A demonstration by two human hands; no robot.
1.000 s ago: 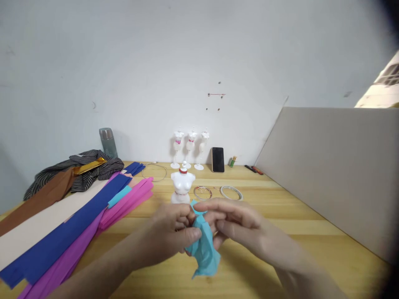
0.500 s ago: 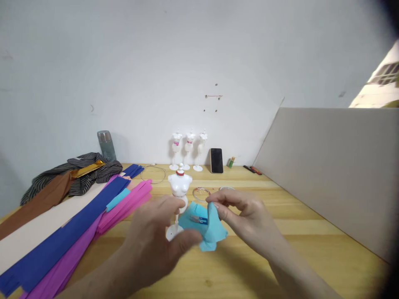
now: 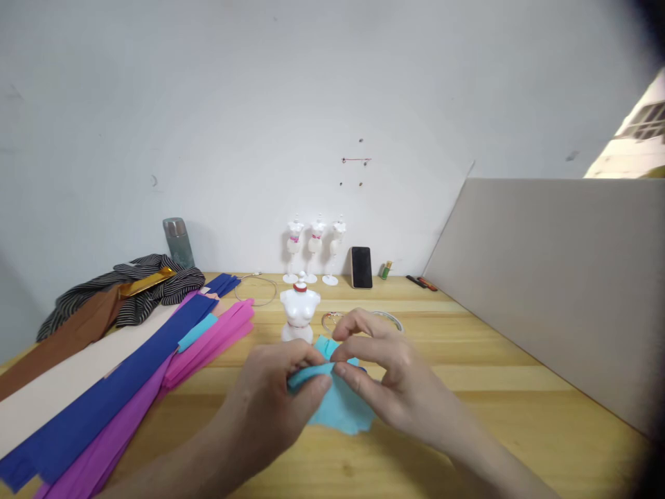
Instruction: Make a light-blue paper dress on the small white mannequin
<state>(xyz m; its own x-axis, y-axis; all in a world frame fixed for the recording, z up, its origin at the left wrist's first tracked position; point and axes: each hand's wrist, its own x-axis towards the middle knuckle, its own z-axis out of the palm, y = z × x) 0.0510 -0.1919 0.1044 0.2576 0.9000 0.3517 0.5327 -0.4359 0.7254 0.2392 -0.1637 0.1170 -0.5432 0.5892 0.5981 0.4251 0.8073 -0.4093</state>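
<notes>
Both hands hold a small piece of light blue crepe paper [image 3: 340, 405] above the wooden table [image 3: 467, 360]. My left hand [image 3: 275, 395] pinches its left edge with thumb and fingers. My right hand [image 3: 382, 371] pinches the top edge from the right. Just behind the hands stands a small white mannequin bust [image 3: 298, 312] with a red collar; its lower stand is hidden by my hands.
Long strips of blue, pink, magenta, cream and brown paper [image 3: 119, 374] lie at the left, by striped cloth [image 3: 140, 281] and a grey flask [image 3: 178, 241]. Three small busts [image 3: 314, 242], a phone [image 3: 361, 267] and wire rings [image 3: 387, 317] sit behind. A grey board [image 3: 561, 277] stands at right.
The hands parted half a second ago, the left near the bust's stand, then came together again on the blue paper, which now lies flatter and lower.
</notes>
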